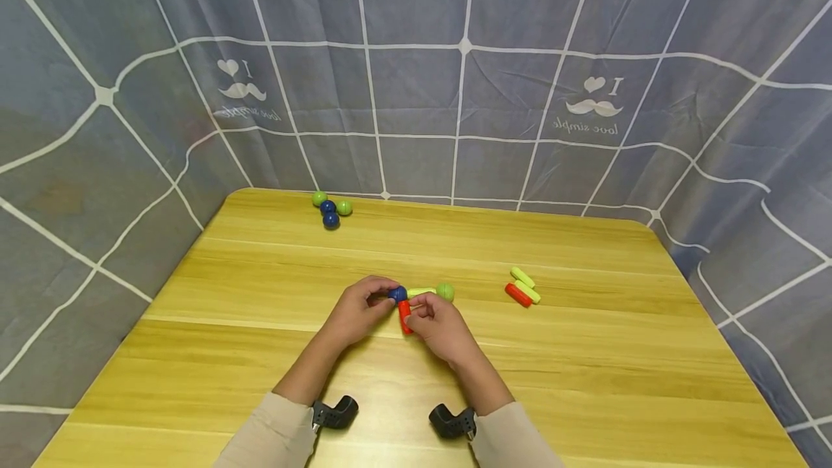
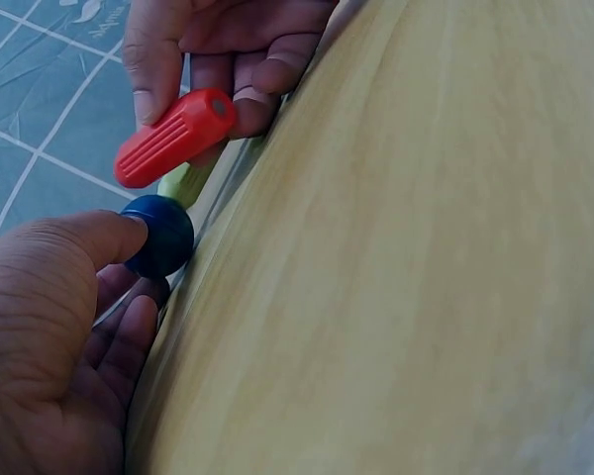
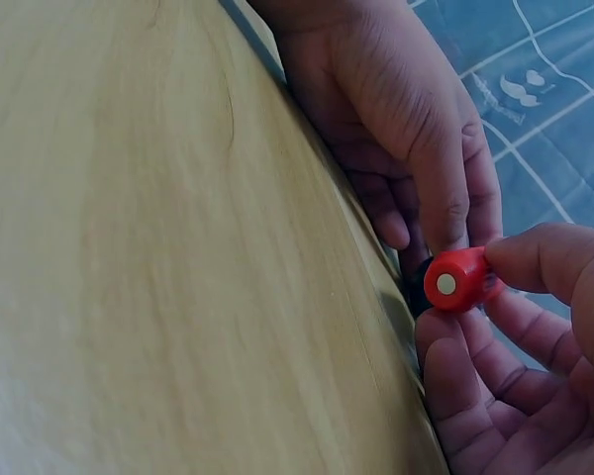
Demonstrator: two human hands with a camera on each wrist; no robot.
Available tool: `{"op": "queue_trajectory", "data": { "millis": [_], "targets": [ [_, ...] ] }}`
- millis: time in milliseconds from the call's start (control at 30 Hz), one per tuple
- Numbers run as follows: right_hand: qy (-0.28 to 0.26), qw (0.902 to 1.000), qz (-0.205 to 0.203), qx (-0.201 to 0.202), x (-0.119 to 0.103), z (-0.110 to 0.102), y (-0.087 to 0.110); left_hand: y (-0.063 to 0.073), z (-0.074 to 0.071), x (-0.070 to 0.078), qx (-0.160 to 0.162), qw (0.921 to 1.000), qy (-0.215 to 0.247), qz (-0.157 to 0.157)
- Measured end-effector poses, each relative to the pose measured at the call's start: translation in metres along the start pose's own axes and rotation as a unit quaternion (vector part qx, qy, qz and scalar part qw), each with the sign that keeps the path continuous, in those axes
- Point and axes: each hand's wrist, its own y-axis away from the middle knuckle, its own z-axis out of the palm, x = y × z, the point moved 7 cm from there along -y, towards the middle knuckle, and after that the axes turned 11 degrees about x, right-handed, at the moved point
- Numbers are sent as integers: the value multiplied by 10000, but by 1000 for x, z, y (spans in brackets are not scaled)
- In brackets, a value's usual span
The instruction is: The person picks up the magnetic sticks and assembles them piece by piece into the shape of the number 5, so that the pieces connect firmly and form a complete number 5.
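From where I stand, both hands are busy close together over the middle of the worktop (image 1: 260, 363). The left hand (image 1: 359, 314) has its grip on a blue ball (image 1: 398, 295), thumb and fingers pinching it; the right hand (image 1: 443, 329) has a red stick (image 1: 405, 318) between thumb and fingers. What counts most, I'd judge, is how that stick lies to the ball: its long axis runs from the ball back toward the person, the near end a touch to the right, so the far end sits right at the ball's near side. Whether end and ball truly touch I cannot tell. A pale disc shows on the stick's near end, facing the person's side. The ball is just left of the right hand's fingers, with the left hand the nearer to it. A yellow-green stick (image 1: 421, 292) reaches rightward from the ball, roughly square to the red one, to a green ball (image 1: 445, 291) just beyond the right hand's fingers. Well apart, two blue spheres (image 1: 331, 220) and two green spheres (image 1: 344, 208) sit at the far left, and three spare sticks (image 1: 518, 295) lie off to the right.
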Motion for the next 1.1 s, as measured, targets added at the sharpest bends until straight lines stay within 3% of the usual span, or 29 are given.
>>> {"op": "queue_trajectory", "data": {
  "millis": [333, 733, 1100],
  "targets": [
    [156, 9999, 7, 39, 38, 5, -16, 0, 2, 1, -78, 10000, 15, -22],
    [11, 9999, 119, 84, 35, 5, -18, 0, 1, 4, -97, 9998, 79, 177],
    [534, 9985, 24, 92, 38, 4, -18, -1, 2, 4, -85, 9996, 173, 188]
  ]
}}
